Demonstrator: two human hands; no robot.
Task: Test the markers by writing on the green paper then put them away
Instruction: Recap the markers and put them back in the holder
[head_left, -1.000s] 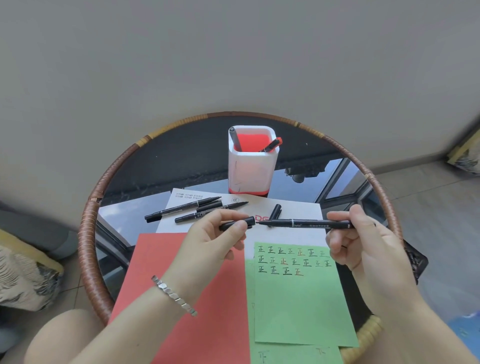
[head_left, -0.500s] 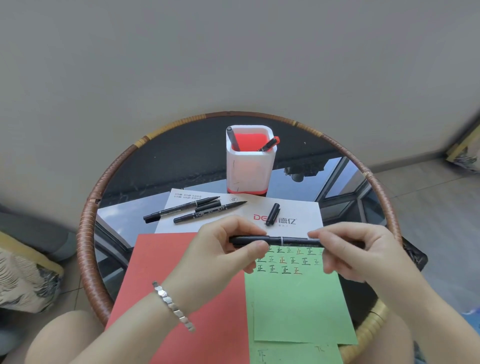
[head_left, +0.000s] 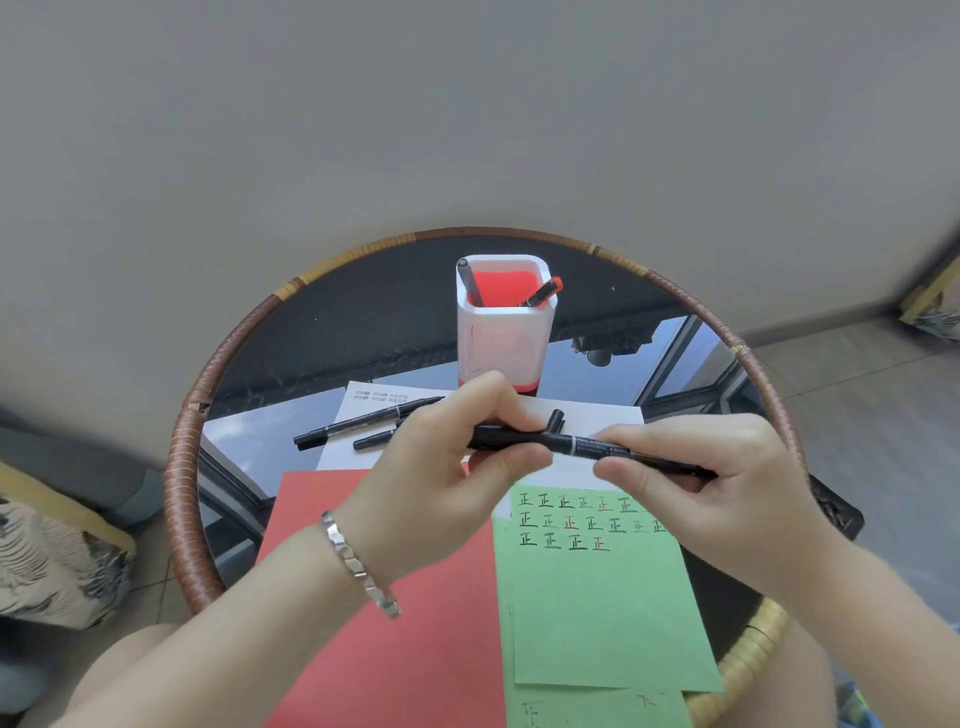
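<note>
Both hands hold one black marker (head_left: 582, 446) level above the table. My left hand (head_left: 447, 467) pinches its left, capped end, and my right hand (head_left: 696, 478) grips the barrel on the right. Below lies the green paper (head_left: 597, 597) with three rows of written characters near its top. Two more black markers (head_left: 363, 423) lie on the white sheet (head_left: 597, 415) to the left, and a loose black cap (head_left: 557, 418) shows just behind the held marker. At the back stands a white pen holder (head_left: 504, 332) with a red inside and two markers in it.
A red paper sheet (head_left: 395, 623) lies left of the green one. Everything rests on a round glass table with a woven rim (head_left: 182, 467). A patterned cushion (head_left: 47, 561) sits on the floor at the left. The wall rises close behind the table.
A second ago my left hand held a cap apart from the marker. The cap has since been pushed onto the marker's end, and both hands have lifted slightly with it.
</note>
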